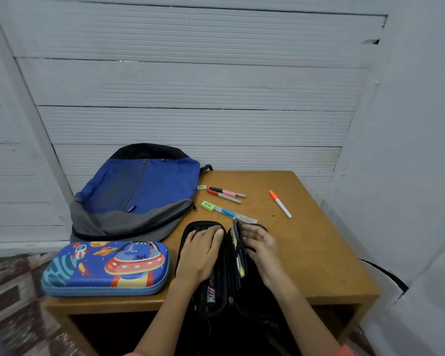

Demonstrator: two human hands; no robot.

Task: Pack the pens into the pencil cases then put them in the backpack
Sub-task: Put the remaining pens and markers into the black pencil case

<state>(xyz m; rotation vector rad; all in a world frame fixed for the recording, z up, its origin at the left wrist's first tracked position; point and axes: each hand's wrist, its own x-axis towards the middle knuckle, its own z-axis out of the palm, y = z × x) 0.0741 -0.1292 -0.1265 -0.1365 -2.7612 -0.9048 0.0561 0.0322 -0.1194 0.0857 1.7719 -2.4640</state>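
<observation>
Black pencil case [226, 278] lies open under both hands: left hand [202, 249] rests flat, fingers together, on its left half; right hand [260, 249] curls its fingers round the upright middle flap [238, 253].

Worn on the head; looks forward and down, wide-angle, close over left hand [203, 249] and right hand [262, 250] at the case [220, 281] by the table [306, 240]'s near edge, wall [190, 80] behind.

We see an open black pencil case [225, 273] by a shut space-print case [106, 268], loose markers [228, 193] beside our flat blue backpack [139, 186]
</observation>
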